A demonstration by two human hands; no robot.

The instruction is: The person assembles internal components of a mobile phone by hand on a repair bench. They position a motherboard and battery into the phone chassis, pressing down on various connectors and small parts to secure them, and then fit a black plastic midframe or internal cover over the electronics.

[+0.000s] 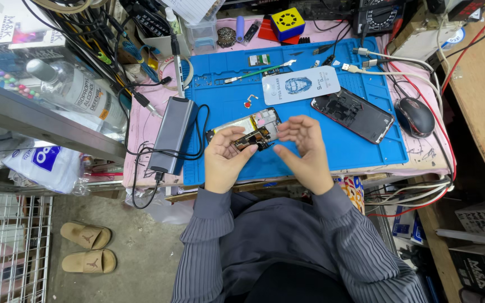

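The small parts inside the opened phone with its back off [252,130] are too tiny to make out, and the left hand [227,158] covers its lower left end. The phone sits in the middle of the frame, over the blue rubber work mat [360,147]. The left hand pinches the phone's near edge between thumb and fingers. The right hand [305,150] floats just beside it, fingers bent and loosely spread, holding nothing. A second open phone, black with a red rim [352,114], lies to the right. A grey flat box with cables [171,134] lies to the left.
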